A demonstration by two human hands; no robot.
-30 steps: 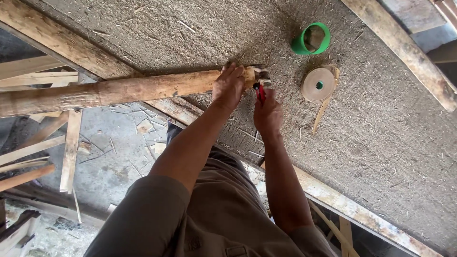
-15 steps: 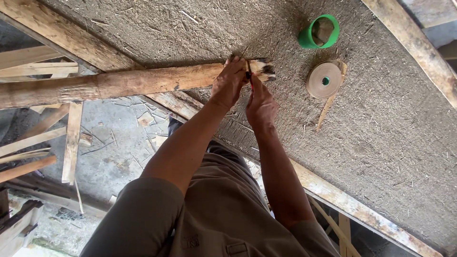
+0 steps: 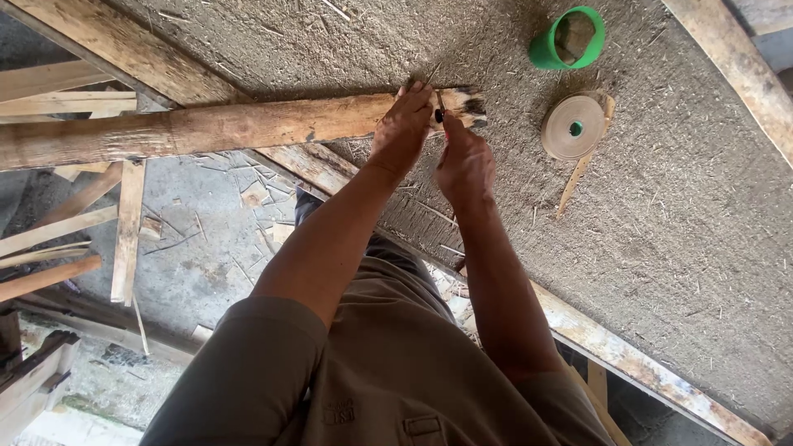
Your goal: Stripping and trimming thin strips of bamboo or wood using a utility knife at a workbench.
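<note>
Head view: rough, round wooden pole (image 3: pixel 223 125), pale brown with dark knots and a charred-looking, splintered end, lying across the desk (image 3: pixel 661 231), its near end under both hands. Left hand (image 3: pixel 402 125) laid over the pole close to that end, fingers curled down onto the wood. Right hand (image 3: pixel 467 161) just beside it, touching the pole's end, fingers pinched together on a small red-and-black tool (image 3: pixel 441 117); its kind cannot be told. Desk surface grey, coarse, fibrous, strewn with straw-like shavings, edged by worn timber. Beyond the hands: green plastic cup (image 3: pixel 568 40) lying tilted, and a flat roll of tan tape (image 3: pixel 572 126) with a green core, well apart from the pole.
</note>
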